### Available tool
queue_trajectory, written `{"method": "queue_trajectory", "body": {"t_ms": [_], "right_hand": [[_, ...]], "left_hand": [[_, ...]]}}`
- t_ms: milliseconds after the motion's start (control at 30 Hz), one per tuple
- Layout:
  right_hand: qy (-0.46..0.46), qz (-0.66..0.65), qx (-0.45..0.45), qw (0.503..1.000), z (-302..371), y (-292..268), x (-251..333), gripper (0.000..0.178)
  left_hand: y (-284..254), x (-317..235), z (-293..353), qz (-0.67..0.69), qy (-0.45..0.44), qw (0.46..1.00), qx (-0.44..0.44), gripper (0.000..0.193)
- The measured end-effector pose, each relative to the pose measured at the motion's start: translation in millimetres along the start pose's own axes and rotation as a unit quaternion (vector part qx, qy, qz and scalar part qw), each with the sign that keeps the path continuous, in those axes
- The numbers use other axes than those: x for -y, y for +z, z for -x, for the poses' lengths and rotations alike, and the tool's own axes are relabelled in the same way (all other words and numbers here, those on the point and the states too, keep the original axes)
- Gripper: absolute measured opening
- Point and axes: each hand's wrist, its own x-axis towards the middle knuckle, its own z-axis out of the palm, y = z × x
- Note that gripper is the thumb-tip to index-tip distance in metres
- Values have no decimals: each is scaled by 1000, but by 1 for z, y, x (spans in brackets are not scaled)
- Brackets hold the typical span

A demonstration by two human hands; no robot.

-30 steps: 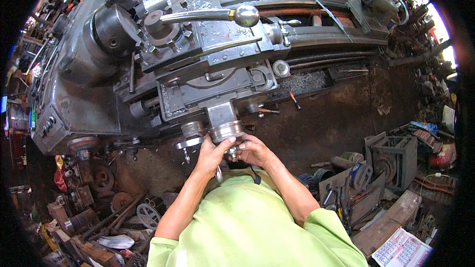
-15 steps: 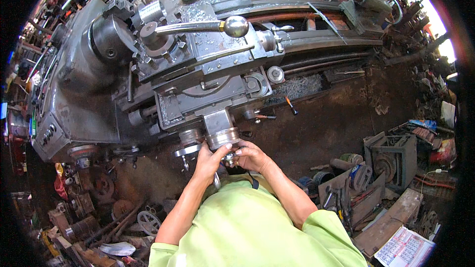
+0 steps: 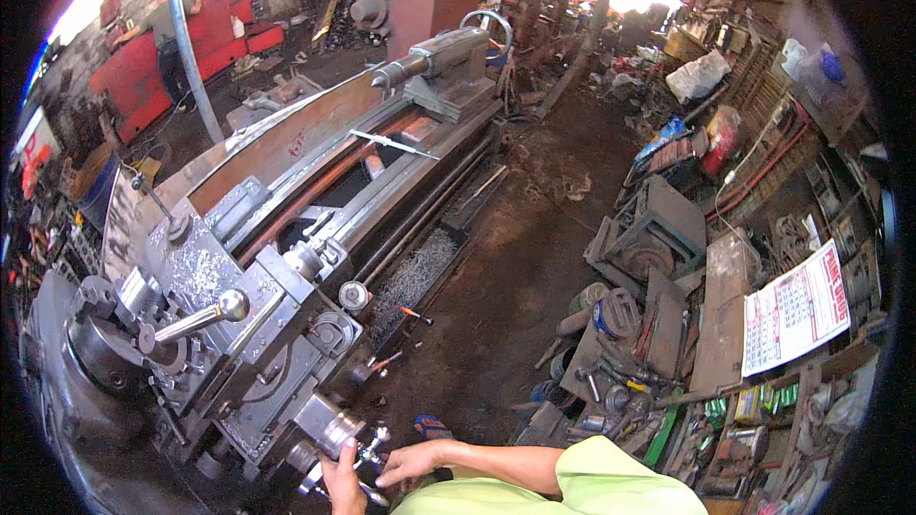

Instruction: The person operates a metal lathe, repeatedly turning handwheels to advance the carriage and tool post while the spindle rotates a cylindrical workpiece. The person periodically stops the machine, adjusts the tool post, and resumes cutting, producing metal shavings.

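Note:
At the bottom of the view, my left hand [image 3: 343,483] holds the silver round dial [image 3: 336,433] on the lathe's cross slide, its thumb against the rim. Some of its fingers are hidden behind the dial. My right hand [image 3: 416,461] is just right of it, fingers stretched apart beside the shiny crank handle [image 3: 376,441]; whether they touch it I cannot tell. The grey lathe [image 3: 286,310] runs from lower left to upper middle. A ball-ended lever [image 3: 229,306] sits on its tool post, and metal chips lie on the carriage.
The tailstock [image 3: 448,62] stands at the bed's far end. Chips fill a tray [image 3: 420,272] under the bed. To the right are a rusty metal housing [image 3: 658,229], scattered tools and a printed calendar sheet [image 3: 797,310]. A person [image 3: 174,48] is at the far left.
My view has swung right and up, so the lathe lies further left and the hands lower. The right hand's fingers have loosened from the crank; the left stays at the dial.

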Motion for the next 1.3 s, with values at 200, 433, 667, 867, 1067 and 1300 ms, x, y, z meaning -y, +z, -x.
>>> {"method": "queue_trajectory", "body": {"t_ms": [200, 433, 667, 867, 1067, 1300], "right_hand": [[-90, 159, -108, 977, -36, 29, 2, 64], [46, 188, -440, 877, 20, 8, 18, 43], [32, 217, -414, 883, 20, 75, 77, 43], [-2, 115, -392, 913, 24, 58, 62, 35], [19, 50, -399, 915, 33, 9, 26, 35], [52, 284, -349, 891, 15, 18, 15, 48]], "left_hand": [[-27, -5, -9, -80, -43, 995, 34, 85], [-70, -12, -9, -135, -80, 987, 42, 81], [-105, -6, -11, -91, -110, 988, 61, 68], [-110, -5, -12, -76, -118, 987, 82, 66], [-110, -7, -7, -65, -102, 987, 102, 68], [-83, -19, -6, -80, -91, 987, 109, 71]]}}
